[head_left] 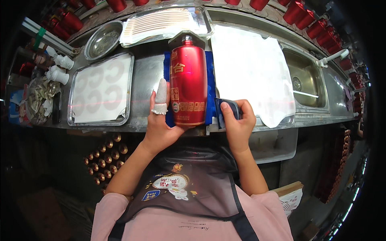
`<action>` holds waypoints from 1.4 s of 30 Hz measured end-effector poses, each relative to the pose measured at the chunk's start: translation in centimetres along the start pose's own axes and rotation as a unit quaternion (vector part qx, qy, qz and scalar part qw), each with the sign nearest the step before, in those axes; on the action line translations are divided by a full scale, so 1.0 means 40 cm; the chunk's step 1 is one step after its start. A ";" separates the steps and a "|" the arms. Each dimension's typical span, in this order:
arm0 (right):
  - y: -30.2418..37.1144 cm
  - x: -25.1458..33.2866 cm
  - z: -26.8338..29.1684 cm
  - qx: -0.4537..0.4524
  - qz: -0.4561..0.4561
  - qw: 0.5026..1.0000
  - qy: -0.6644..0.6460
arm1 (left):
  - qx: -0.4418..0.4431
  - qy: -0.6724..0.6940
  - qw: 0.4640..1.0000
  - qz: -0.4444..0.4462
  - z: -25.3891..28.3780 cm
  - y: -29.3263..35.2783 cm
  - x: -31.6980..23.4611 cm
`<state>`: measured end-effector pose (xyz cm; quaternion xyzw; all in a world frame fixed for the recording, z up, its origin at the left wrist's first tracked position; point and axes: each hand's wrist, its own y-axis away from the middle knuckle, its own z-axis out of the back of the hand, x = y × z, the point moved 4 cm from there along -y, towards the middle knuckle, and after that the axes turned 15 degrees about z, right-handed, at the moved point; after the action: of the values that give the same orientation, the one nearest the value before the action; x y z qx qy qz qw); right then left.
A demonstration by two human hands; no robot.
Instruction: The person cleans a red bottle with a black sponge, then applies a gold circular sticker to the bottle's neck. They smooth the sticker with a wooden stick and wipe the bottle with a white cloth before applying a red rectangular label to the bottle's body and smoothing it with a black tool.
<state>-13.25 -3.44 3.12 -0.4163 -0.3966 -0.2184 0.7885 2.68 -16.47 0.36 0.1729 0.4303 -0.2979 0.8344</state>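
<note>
A glossy red bottle (189, 82) with gold lettering lies on a blue cloth (209, 76), its bare neck pointing to the far side. My left hand (159, 126) grips the bottle's near left corner, thumb at its base and fingers along its left side. One of those fingers wears a white knitted finger cover (161, 96). To the right of the bottle, my right hand (241, 125) pinches a dark blue flat pad (222, 108) between thumb and curled fingers. The pad is beside the cloth, apart from the bottle; its exact kind is unclear.
A tray (129, 94) with a sheet of grey curved shapes lies left. Behind are a metal bowl (103, 40) and a tray of striped sheets (161, 24). White sheeting (253, 72) covers the right side, before a sink (299, 80) with a tap (335, 57). Red bottles line the back.
</note>
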 end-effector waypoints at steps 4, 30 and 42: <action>-0.004 0.027 -0.008 0.094 0.154 0.983 -0.037 | 0.005 -0.038 0.999 -0.033 0.014 0.002 -0.007; -0.014 0.042 0.044 0.256 0.083 0.959 0.092 | 0.045 0.374 0.923 0.082 0.048 -0.387 -0.011; 0.002 0.007 -0.046 0.257 0.111 0.956 0.083 | -0.137 -0.021 0.977 -0.164 0.054 -0.143 -0.043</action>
<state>-12.23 -4.93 2.70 -0.2215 -0.3236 -0.0537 0.9184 -0.46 -21.44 2.81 -0.0222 0.4716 -0.3723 0.7990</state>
